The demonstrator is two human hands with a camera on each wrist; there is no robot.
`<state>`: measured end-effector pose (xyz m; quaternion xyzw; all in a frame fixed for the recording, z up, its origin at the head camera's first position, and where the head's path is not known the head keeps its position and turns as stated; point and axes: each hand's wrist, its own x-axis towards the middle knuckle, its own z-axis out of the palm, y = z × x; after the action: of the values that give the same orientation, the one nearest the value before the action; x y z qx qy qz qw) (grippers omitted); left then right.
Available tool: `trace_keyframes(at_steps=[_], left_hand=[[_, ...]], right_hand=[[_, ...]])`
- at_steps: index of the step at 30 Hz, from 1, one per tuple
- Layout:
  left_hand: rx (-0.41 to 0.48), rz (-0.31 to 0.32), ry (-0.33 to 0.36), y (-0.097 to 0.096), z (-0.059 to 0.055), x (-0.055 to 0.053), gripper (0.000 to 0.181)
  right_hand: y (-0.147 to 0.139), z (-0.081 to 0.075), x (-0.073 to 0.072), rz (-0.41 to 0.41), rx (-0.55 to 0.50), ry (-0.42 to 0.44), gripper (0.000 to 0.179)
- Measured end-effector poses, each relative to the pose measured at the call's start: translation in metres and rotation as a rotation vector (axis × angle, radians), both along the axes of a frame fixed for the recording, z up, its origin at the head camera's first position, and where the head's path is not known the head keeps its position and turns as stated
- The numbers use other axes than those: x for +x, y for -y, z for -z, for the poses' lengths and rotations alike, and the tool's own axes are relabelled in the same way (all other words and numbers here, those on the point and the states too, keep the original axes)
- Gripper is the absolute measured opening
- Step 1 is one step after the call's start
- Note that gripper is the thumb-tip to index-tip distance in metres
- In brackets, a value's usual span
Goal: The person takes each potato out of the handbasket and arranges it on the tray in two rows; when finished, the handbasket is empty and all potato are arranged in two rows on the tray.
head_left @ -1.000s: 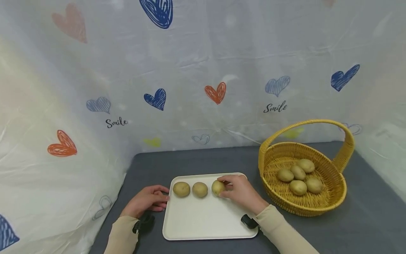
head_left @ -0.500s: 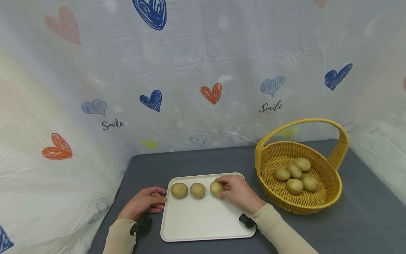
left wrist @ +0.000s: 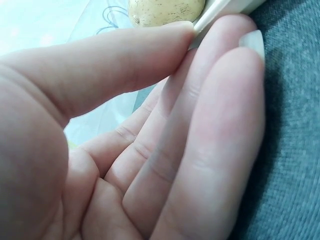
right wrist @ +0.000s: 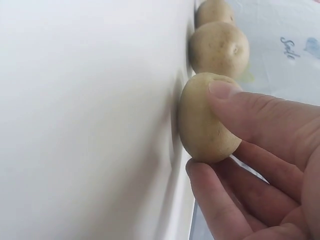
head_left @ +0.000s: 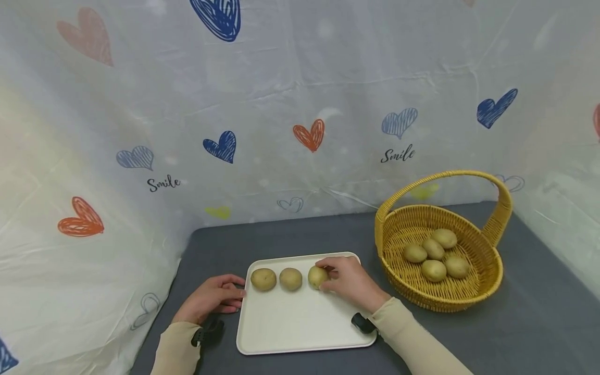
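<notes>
On a white rectangular tray (head_left: 304, 323), three potatoes stand in a row along the far side. The right hand (head_left: 349, 278) pinches the rightmost potato (head_left: 317, 277) between thumb and fingers; the right wrist view shows this potato (right wrist: 205, 120) against the tray's surface. To its left are the middle potato (head_left: 290, 279) and the left potato (head_left: 263, 279), both untouched. At the tray's left edge, the left hand (head_left: 213, 298) grips the rim, its thumb (left wrist: 125, 62) on top and its fingers around the outside, as the left wrist view shows.
A yellow wicker basket (head_left: 389, 281) with a tall arched handle stands right of the tray, several potatoes (head_left: 433, 271) inside. Dark grey cloth (head_left: 281, 237) covers the table. A pale curtain (head_left: 262, 94) printed with hearts hangs behind and at both sides.
The head view has turned slightly to the right, so everything appears a little further left. Both hands and the potatoes keep their places on the tray.
</notes>
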<state>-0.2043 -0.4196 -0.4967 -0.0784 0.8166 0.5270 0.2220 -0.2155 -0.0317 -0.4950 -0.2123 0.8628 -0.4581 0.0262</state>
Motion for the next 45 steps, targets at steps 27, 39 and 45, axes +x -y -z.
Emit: trace_keyframes(at_steps=[27, 39, 45], left_hand=[[-0.024, 0.017, -0.005, -0.006, -0.001, -0.005, 0.058], [-0.043, 0.004, -0.003, -0.003, 0.002, -0.002, 0.059], [-0.035, 0.02, 0.0, 0.001, 0.002, -0.002, 0.061]], right_hand=[[-0.008, -0.005, 0.002, 0.004, -0.002, 0.015, 0.054], [-0.009, -0.011, 0.0, -0.008, 0.017, 0.004, 0.059], [-0.011, -0.021, 0.006, -0.029, 0.037, -0.01, 0.057]])
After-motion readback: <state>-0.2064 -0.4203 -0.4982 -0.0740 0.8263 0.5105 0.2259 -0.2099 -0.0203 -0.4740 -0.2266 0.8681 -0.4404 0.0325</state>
